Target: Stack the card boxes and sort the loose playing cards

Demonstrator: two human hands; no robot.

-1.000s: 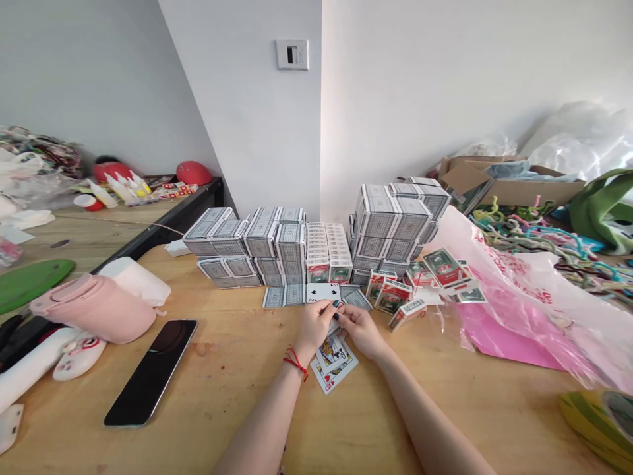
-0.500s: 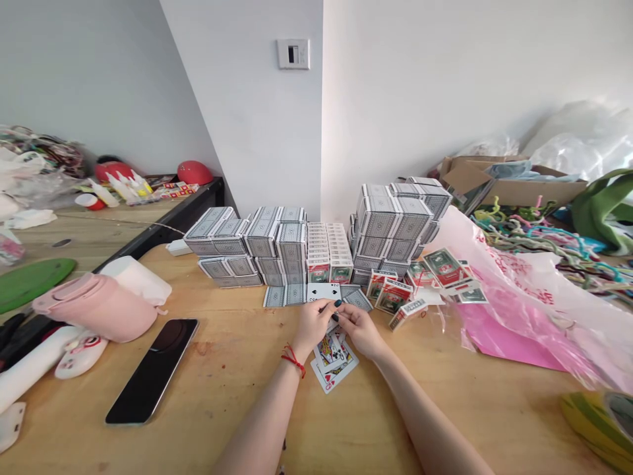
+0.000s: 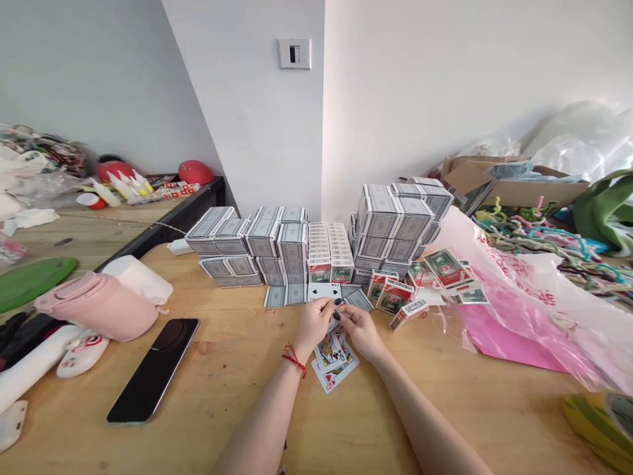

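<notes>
My left hand [image 3: 316, 324] and my right hand [image 3: 361, 331] meet at the fingertips in the middle of the table, both closed in a pinch. Whatever lies between the fingers is too small and covered to make out. Just below them, face-up playing cards [image 3: 335, 377] overlap on the wood, a queen of hearts at the bottom. A two of spades [image 3: 324, 291] lies beyond the fingertips, partly covered by my left hand. Face-down cards [image 3: 287, 295] lie on both sides of it.
Wrapped card-deck stacks [image 3: 267, 227] stand behind, with a taller pile [image 3: 395, 224] at right. Card boxes [image 3: 395, 295] lie before that pile, beside pink plastic wrapping [image 3: 514, 336]. On the left are a phone [image 3: 153, 371] and pink cup [image 3: 99, 307]; yellow tape [image 3: 593, 422] sits lower right.
The view has shifted very slightly. My hands keep the same pinched pose, and the cards and boxes look unmoved.
</notes>
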